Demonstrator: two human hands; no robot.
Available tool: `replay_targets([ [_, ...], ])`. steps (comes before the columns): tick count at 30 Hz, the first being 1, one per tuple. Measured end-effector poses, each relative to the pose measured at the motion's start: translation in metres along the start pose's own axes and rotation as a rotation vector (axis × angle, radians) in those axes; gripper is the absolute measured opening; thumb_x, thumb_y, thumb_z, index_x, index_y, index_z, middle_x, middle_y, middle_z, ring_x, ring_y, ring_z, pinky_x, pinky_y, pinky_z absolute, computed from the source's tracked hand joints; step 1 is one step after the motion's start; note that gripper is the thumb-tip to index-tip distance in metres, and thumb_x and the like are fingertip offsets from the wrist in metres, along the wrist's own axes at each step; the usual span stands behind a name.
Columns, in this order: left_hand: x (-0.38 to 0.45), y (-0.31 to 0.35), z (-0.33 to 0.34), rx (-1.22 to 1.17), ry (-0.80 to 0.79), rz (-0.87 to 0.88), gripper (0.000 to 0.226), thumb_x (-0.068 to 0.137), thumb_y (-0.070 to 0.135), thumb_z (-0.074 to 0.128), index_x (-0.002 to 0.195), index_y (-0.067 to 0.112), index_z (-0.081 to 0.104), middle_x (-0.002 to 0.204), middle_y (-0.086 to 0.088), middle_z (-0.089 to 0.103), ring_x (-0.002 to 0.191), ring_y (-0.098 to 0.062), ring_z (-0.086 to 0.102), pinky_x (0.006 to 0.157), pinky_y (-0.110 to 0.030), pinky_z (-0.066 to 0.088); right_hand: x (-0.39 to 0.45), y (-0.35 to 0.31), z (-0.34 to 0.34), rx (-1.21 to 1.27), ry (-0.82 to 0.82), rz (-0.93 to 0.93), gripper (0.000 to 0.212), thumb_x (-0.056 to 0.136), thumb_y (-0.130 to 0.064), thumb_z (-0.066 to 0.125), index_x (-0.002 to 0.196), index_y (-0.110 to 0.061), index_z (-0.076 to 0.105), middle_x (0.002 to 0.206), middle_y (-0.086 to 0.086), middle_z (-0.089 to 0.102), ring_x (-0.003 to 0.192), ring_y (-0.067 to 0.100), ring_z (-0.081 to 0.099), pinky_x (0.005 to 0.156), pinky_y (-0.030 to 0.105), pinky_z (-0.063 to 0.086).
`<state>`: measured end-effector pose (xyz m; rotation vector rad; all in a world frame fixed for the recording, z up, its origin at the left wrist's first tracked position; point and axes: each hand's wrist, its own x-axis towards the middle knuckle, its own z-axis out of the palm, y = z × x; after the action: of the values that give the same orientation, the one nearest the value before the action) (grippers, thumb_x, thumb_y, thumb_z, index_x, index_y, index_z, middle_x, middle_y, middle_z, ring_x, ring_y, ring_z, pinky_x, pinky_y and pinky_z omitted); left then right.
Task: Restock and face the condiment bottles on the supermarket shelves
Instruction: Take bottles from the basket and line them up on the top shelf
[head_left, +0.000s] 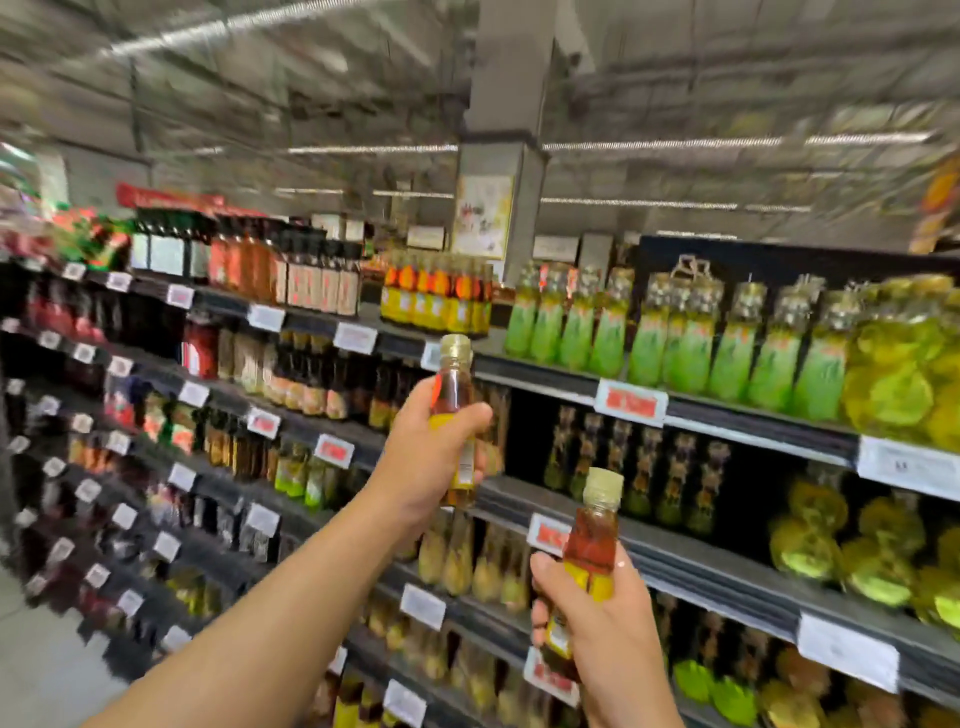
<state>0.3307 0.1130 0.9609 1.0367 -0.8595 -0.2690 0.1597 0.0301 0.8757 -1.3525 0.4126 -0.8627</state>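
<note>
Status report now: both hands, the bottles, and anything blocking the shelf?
Left hand grips one amber bottle, raised toward the top shelf. Right hand grips a second bottle, lower. Nothing blocking seen; image blurred.

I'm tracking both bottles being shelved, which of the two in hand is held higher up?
The bottle in the left hand, bottle: it is raised above the right hand's bottle.

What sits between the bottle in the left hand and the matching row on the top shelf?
Nothing visible. The left hand holds its bottle upright in open air in front of the shelf edge, just below the row of matching bottles. The right hand holds its own bottle lower, off that path.
</note>
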Motion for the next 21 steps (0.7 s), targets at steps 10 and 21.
replay_targets([
  [10,0.097,0.042,-0.076,0.172,-0.021,0.062,0.051,0.093,0.023,0.071,0.138,0.015,0.048,0.067,-0.005,0.064,0.06,-0.018,0.059,0.089,-0.047,0.045,0.067,-0.029,0.089,-0.039,-0.068,-0.103,0.033,0.083,-0.005,0.081,0.103,-0.009,0.055,0.06,0.016,0.058,0.049,0.029,0.056,0.047,0.035,0.049],
  [21,0.207,-0.012,-0.138,0.17,0.027,0.117,0.041,0.083,0.03,0.074,0.12,0.023,0.056,0.069,0.0,0.064,0.057,-0.02,0.057,0.067,-0.035,0.049,0.204,-0.028,0.167,-0.043,-0.199,-0.166,0.04,0.073,-0.032,0.082,0.104,-0.023,0.06,0.069,0.011,0.064,0.058,0.025,0.061,0.053,0.033,0.051],
])
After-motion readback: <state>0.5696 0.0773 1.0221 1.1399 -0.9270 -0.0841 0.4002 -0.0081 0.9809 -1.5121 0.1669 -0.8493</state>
